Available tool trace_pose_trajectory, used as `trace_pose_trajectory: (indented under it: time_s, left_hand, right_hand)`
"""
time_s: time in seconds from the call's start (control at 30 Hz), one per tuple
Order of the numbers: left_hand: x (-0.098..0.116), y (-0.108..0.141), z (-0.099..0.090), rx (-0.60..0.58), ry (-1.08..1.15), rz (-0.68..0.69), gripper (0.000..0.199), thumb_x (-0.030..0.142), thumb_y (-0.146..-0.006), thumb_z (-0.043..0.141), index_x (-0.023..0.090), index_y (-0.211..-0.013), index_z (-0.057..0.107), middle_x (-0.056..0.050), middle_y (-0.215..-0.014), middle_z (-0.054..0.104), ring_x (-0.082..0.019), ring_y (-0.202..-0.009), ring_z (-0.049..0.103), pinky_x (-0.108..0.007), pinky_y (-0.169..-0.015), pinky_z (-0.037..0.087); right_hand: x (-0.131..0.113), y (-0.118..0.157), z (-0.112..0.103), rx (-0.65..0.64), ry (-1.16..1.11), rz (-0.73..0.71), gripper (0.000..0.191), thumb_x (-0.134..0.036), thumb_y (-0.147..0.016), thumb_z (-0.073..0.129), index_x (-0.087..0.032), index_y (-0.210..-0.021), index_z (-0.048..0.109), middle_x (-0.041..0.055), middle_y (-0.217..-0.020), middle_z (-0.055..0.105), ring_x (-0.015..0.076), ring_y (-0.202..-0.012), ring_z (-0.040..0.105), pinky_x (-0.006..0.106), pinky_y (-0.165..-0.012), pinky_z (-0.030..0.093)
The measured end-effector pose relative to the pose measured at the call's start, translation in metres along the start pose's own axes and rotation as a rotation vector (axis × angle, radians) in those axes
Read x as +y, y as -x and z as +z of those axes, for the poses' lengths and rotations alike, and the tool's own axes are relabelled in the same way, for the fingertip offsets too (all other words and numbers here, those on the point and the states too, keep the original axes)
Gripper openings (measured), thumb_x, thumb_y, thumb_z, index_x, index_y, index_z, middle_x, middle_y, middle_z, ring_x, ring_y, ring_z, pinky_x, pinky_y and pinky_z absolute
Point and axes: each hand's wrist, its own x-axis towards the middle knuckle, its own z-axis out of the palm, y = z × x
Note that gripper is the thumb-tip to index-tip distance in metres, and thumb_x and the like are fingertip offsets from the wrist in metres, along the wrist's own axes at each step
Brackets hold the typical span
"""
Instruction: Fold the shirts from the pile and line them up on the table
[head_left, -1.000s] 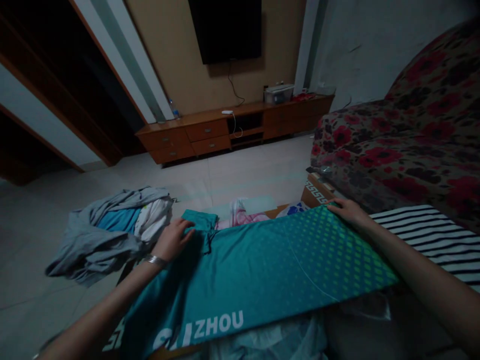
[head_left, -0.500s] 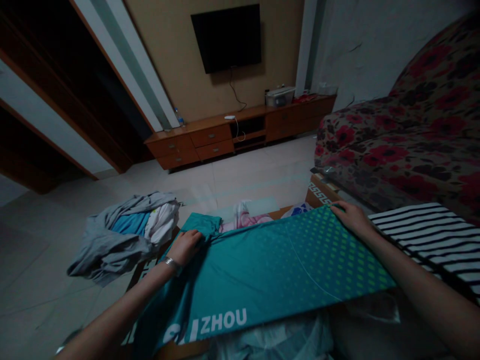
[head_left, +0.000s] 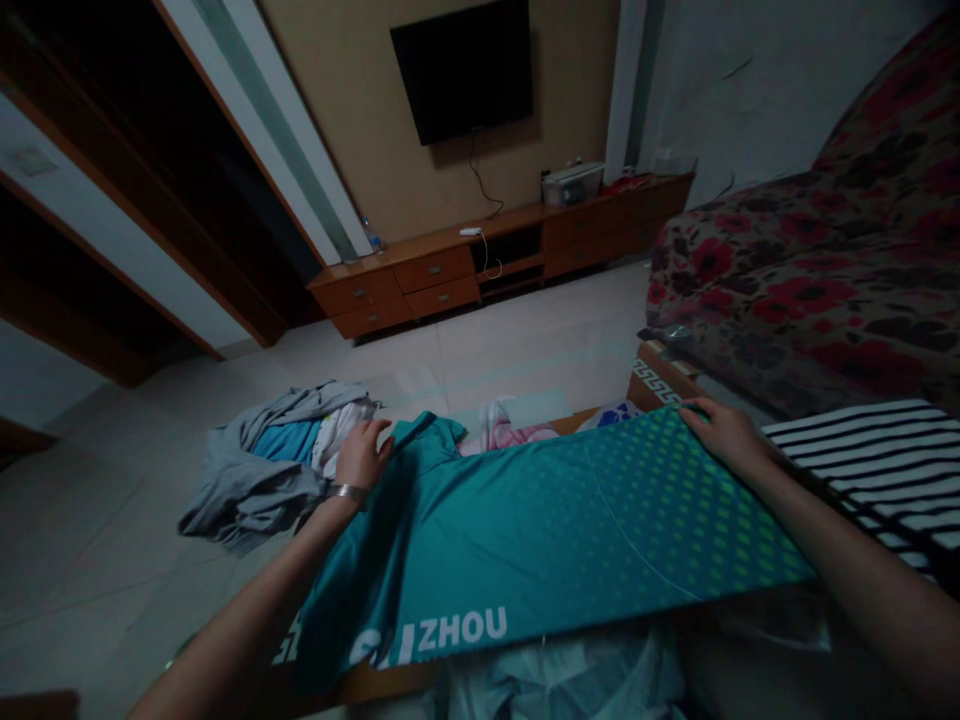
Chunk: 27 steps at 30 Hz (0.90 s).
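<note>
A teal shirt (head_left: 517, 530) with green dots and white lettering lies stretched across a box of clothes, its lettered edge toward me. My right hand (head_left: 716, 430) pinches the shirt's far right corner. At the shirt's left end my left hand (head_left: 364, 455), with a metal band at the wrist, is raised beside the collar area, its fingers curled; whether cloth is between them is unclear. Pink and white clothing (head_left: 514, 432) shows behind the shirt, and pale cloth (head_left: 562, 680) below its near edge.
A grey garment pile (head_left: 255, 490) is at the left. A striped garment (head_left: 877, 460) lies at the right, before a flowered sofa (head_left: 795, 290). Across the tiled floor stands a wooden TV cabinet (head_left: 435, 285) under a television (head_left: 465, 75).
My left hand has moved up from the shirt's gathered top edge, and the collar cloth there has spread. My right hand keeps its hold on the corner. The view has shifted slightly.
</note>
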Motion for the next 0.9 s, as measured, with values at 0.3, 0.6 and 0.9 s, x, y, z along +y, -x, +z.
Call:
trace_pose_trajectory:
  time_s: [0.3,0.6,0.9]
  left_hand:
    - [-0.061,0.075,0.023,-0.394,-0.180,-0.360,0.032,0.038,-0.089,0.042,0.014,-0.103,0.058,-0.015,-0.107,0.066,-0.026,-0.096,0.064,-0.029,-0.074,0.046]
    - [-0.058,0.084,0.014,-0.354,-0.227,-0.306,0.036,0.034,-0.092,0.028,0.015,-0.105,0.056,-0.015,-0.100,0.067,-0.026,-0.083,0.065,-0.031,-0.062,0.044]
    - [0.022,0.055,0.025,-0.048,0.043,0.332,0.038,0.033,-0.088,0.036,0.017,-0.112,0.061,-0.013,-0.125,0.059,-0.029,-0.113,0.053,-0.042,-0.090,0.044]
  right_hand:
    - [0.004,-0.001,0.004,0.017,-0.007,0.000,0.034,-0.042,-0.082,0.051,-0.019,-0.099,0.069,0.0088,-0.095,0.071,0.0245,-0.088,0.065,0.033,-0.076,0.048]
    - [0.002,-0.002,0.001,0.038,0.078,-0.026,0.035,-0.040,-0.085,0.050,-0.017,-0.105,0.068,0.0107,-0.099,0.071,0.0263,-0.092,0.065,0.035,-0.081,0.048]
    - [0.002,-0.014,-0.006,-0.074,-0.192,0.060,0.047,-0.023,-0.066,0.069,-0.022,-0.112,0.063,0.0045,-0.106,0.069,0.0225,-0.099,0.063,0.034,-0.084,0.050]
